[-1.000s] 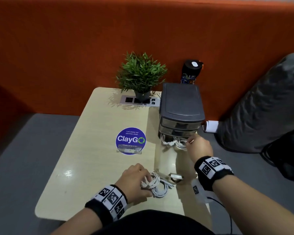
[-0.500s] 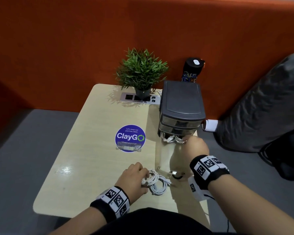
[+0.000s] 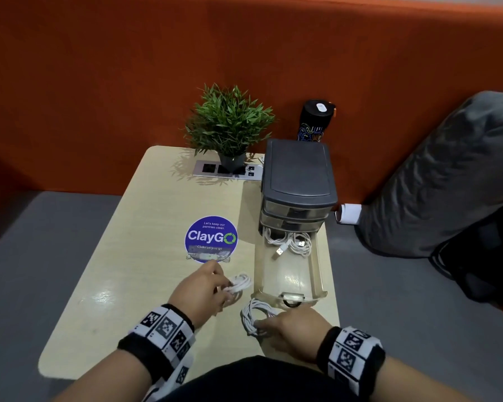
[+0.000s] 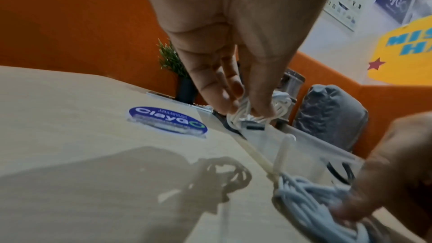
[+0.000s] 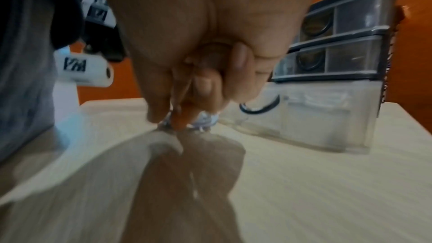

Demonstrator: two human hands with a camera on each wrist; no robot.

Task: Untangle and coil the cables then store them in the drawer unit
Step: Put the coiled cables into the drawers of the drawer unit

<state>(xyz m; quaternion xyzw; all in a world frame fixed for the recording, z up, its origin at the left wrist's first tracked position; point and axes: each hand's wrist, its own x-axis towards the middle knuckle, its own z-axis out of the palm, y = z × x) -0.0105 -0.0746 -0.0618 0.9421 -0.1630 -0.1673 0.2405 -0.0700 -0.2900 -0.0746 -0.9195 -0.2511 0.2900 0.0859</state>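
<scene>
Your left hand (image 3: 201, 291) pinches a small white coiled cable (image 3: 240, 282) between thumb and fingers (image 4: 211, 88), lifted above the pale wooden worktop (image 3: 145, 285). Your right hand (image 3: 295, 326) has its fingers (image 5: 205, 84) curled on a second white coiled cable (image 3: 254, 316), low over the worktop at 6 o'clock from the open clear plastic bottom drawer (image 3: 314, 274). Inside this drawer, at its 12 o'clock end, lie more white coiled cables with USB plugs (image 3: 291, 242). The drawer belongs to the dark grey plastic drawer unit (image 3: 298, 172). At 9 o'clock from the drawer is a round blue ClayGo sticker (image 3: 211, 237).
</scene>
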